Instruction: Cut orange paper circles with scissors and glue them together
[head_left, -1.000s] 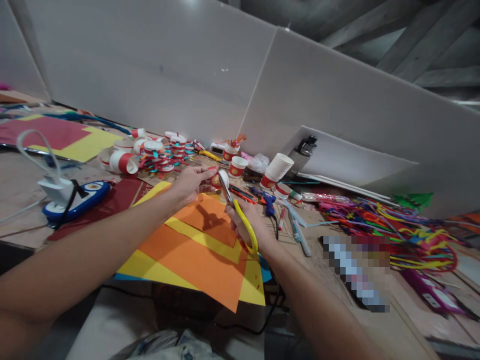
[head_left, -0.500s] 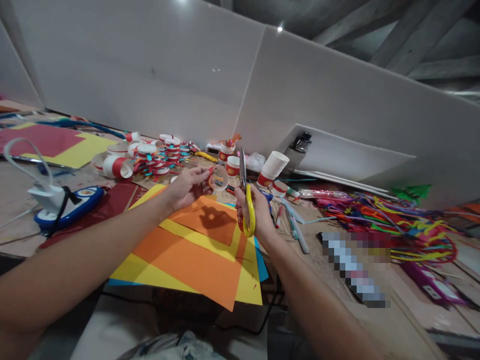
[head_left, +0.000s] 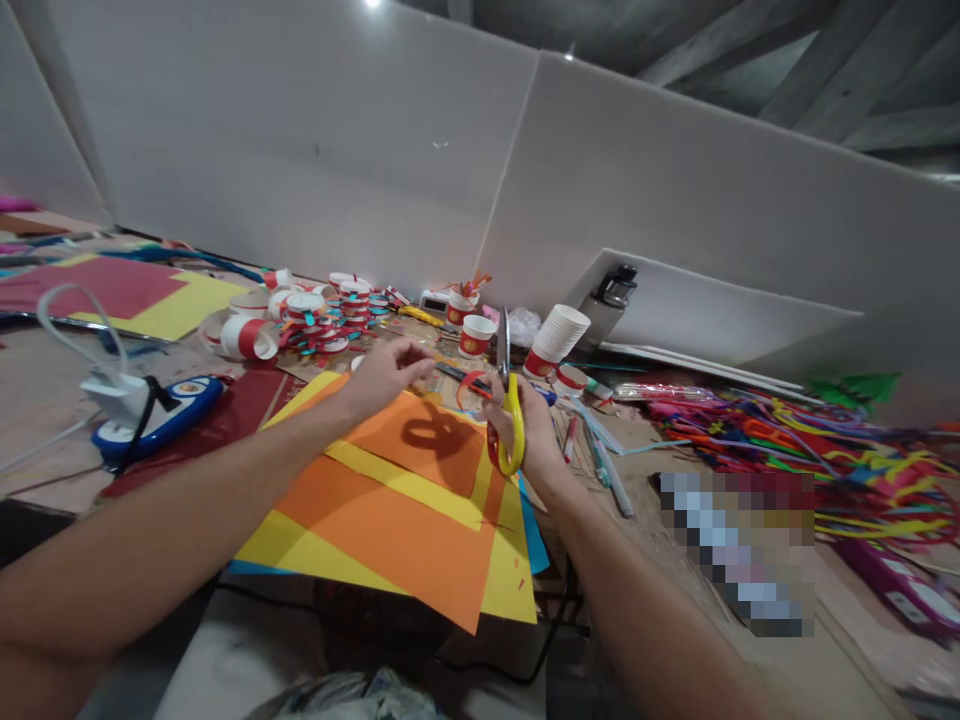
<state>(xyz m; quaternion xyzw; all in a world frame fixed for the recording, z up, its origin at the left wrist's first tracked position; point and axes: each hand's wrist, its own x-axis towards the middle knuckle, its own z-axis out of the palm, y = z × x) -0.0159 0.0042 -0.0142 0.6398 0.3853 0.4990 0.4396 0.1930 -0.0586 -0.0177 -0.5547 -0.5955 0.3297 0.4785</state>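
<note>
My right hand (head_left: 529,425) is wrapped round scissors (head_left: 513,425) with yellow handles, the blades pointing up. Beside its fingertips is a thin curved red ring or strip (head_left: 463,388), which looks pinched there. My left hand (head_left: 394,378) hovers to the left of it, fingers loosely bent and apart, with nothing visible in them. Below both hands lie stacked sheets of orange paper (head_left: 405,505) and yellow paper (head_left: 300,535), with a ring-shaped shadow on the upper orange piece.
Behind stand a paper cup (head_left: 476,337) and a leaning stack of cups (head_left: 556,338). Cut cup rings (head_left: 304,308) pile up at left, near a blue-and-white power strip (head_left: 161,410). Colourful pipe cleaners (head_left: 780,430) and a grey bottle (head_left: 607,305) are at right.
My left hand has let go of the clear-looking cup ring, and a red curved strip now shows by my right fingers. The scissors remain in my right hand. The view has shifted slightly.
</note>
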